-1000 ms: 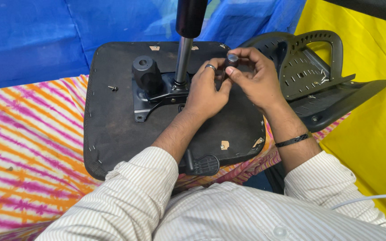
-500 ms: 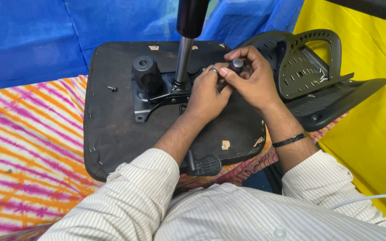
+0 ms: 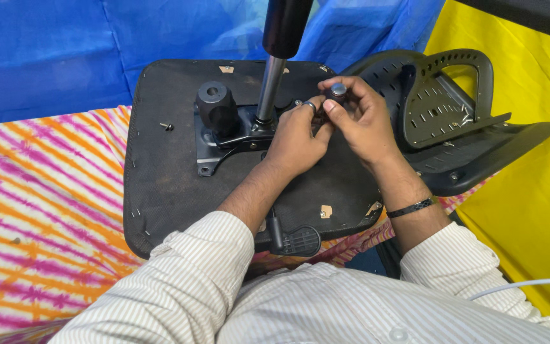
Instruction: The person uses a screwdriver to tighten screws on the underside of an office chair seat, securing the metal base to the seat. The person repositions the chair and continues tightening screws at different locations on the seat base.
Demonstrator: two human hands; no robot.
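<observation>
gripping small black knob [image 3: 337,91], both hands [image 3: 326,130].

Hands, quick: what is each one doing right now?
Left hand: fingers curled on the chair mechanism; grip hidden.
Right hand: closed, pinching a small dark knob.

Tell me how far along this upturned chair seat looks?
Already there: the black mechanism plate lies on the seat underside, with the gas cylinder standing in it. In hand: the right hand pinches a small dark knob while the left hand steadies beside it. Left: a loose screw lies on the seat, and the backrest lies apart.
</observation>
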